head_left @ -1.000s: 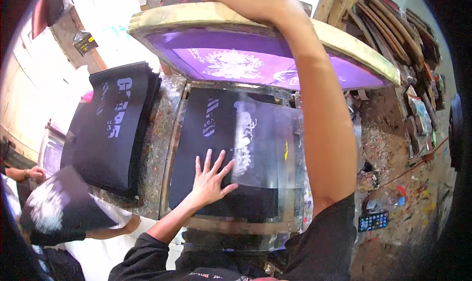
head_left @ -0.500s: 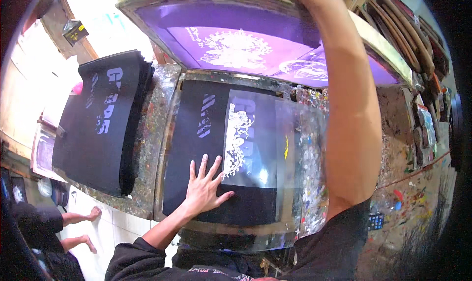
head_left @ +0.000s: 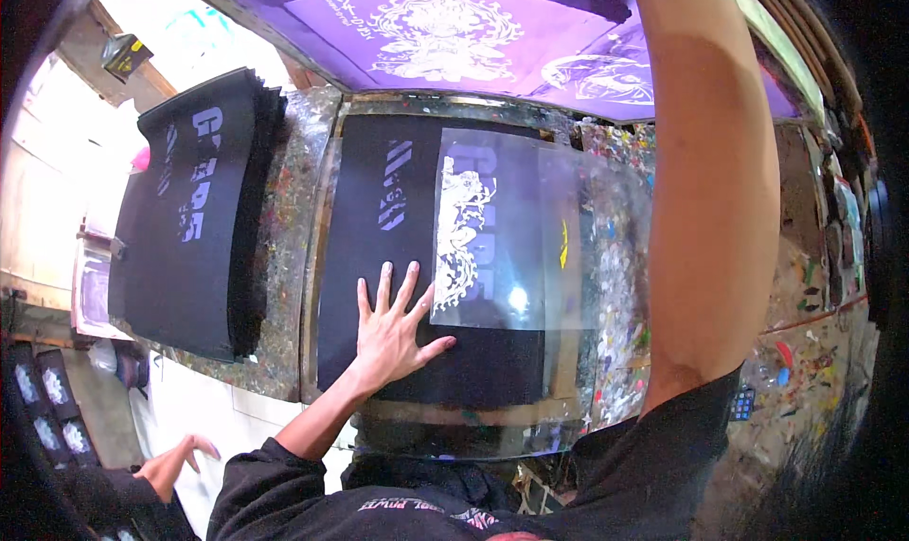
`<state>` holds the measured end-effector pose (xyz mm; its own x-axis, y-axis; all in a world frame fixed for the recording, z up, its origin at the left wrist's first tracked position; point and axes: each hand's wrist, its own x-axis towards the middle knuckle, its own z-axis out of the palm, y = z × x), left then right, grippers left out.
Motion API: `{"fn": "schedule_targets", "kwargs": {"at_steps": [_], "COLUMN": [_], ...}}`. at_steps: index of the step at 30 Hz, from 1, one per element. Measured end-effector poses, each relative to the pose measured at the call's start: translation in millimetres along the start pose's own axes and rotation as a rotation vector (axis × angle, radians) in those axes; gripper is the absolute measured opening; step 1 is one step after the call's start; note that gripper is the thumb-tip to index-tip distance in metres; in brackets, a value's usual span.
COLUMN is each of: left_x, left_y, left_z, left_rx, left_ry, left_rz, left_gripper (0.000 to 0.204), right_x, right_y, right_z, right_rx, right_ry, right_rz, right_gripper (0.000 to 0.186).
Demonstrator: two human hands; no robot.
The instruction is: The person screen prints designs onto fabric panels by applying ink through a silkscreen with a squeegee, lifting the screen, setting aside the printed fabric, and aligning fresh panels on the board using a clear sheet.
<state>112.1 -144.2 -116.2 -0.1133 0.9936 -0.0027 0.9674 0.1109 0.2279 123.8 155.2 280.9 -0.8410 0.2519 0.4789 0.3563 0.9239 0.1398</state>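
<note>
My left hand lies flat with fingers spread on a black printed sheet, which rests on the paint-flecked work board. Its fingertips reach the left edge of a clear film that lies over the sheet's right part. The film carries a white ornate print, and purple lettering shows through it. My right arm stretches up along the right side past the top edge, so its hand is out of sight. Behind the sheet a purple printing screen stands tilted up, with white ornate designs in its mesh.
A thick stack of black printed sheets sits on the left of the bench. Paint spatters cover the bench top. A small dark keypad-like device lies by my right sleeve. Another person's hand shows at the lower left.
The view has shifted, so the bench appears higher and the screen runs further off the top. My right hand has left the picture. The other person's hand has come into view.
</note>
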Motion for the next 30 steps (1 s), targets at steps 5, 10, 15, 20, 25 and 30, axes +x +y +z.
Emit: {"fn": "schedule_targets", "kwargs": {"at_steps": [5, 10, 15, 20, 25, 30], "left_x": [2.4, 1.1, 1.2, 3.7, 80.3, 122.9], "left_y": [0.3, -2.4, -2.5, 0.1, 125.5, 144.3], "left_z": [-2.8, -2.7, -4.0, -2.5, -7.8, -68.1], "left_rx": [0.009, 0.013, 0.020, -0.009, -0.411, -1.798], "left_ry": [0.006, 0.019, 0.005, 0.013, 0.012, 0.499], "left_rz": [-0.012, 0.004, 0.014, 0.009, 0.132, -0.076], "left_gripper": [0.088, 0.086, 0.086, 0.097, 0.098, 0.033], "right_x": [-10.5, -6.5, 10.3, 12.0, -0.7, -28.2], "right_y": [-7.6, -6.8, 7.3, 5.6, -4.1, -25.6], "right_z": [-9.5, -4.8, 5.0, 0.1, -3.6, 33.6], "right_rx": [0.089, 0.010, -0.211, -0.213, 0.289, 0.177], "right_ry": [-0.022, 0.001, -0.034, -0.036, 0.077, 0.086], "right_rz": [0.023, 0.010, -0.226, -0.223, 0.144, 0.287], "right_gripper": [0.049, 0.047, 0.041, 0.043, 0.056, 0.089]}}
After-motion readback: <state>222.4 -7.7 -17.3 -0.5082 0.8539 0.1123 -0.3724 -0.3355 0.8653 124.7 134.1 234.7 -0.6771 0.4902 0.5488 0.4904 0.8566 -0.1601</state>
